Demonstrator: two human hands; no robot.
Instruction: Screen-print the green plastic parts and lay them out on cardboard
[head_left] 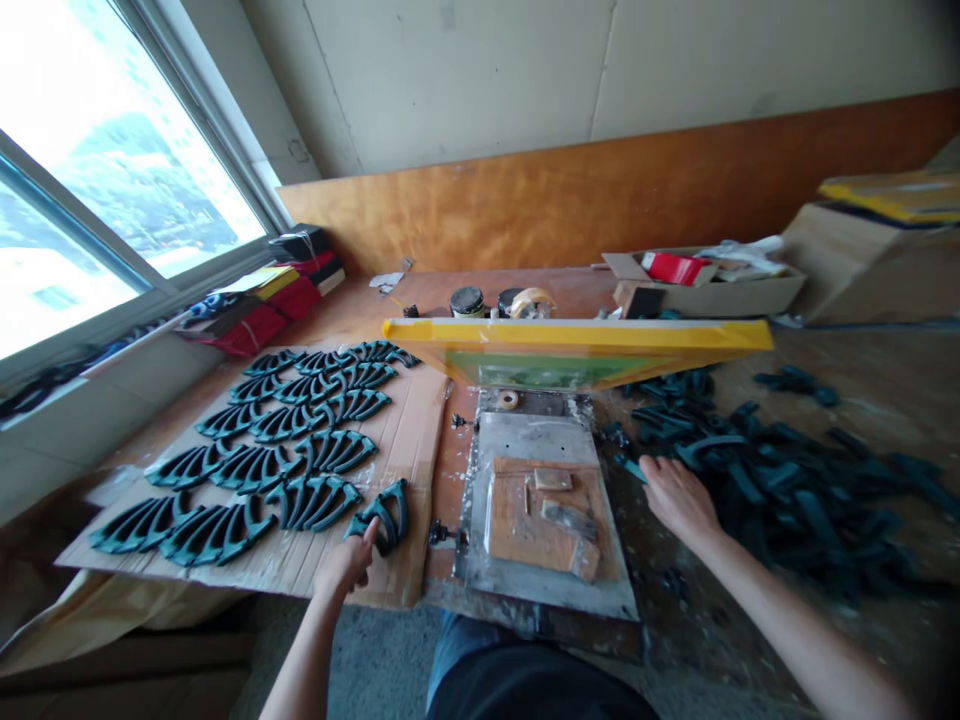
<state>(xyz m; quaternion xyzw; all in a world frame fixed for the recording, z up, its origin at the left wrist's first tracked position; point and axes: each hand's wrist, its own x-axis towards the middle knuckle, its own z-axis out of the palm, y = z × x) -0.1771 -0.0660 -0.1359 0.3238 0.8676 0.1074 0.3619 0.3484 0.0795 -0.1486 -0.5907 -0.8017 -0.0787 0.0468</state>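
Note:
On the cardboard sheet, my left hand [351, 562] closes its fingertips on a dark green curved plastic part [362, 523] beside another curved part [402, 510] at the end of the nearest row. To the right of the metal plate, my right hand [679, 497] pinches a dark green plastic part [632, 467], mostly covered by the fingers. A loose pile of similar parts [802, 500] lies just beyond and beside that hand. Nested rows of these parts [217, 535] cover much of the cardboard [409, 450].
Between my hands sits a metal plate [480, 590] bearing a wooden jig [510, 540]. A yellow-edged screen frame [577, 335] is tilted up behind it. Black knobs [442, 533] stick out at the plate's left. Jars [466, 300], tape [534, 302] and cardboard boxes [862, 260] stand farther back.

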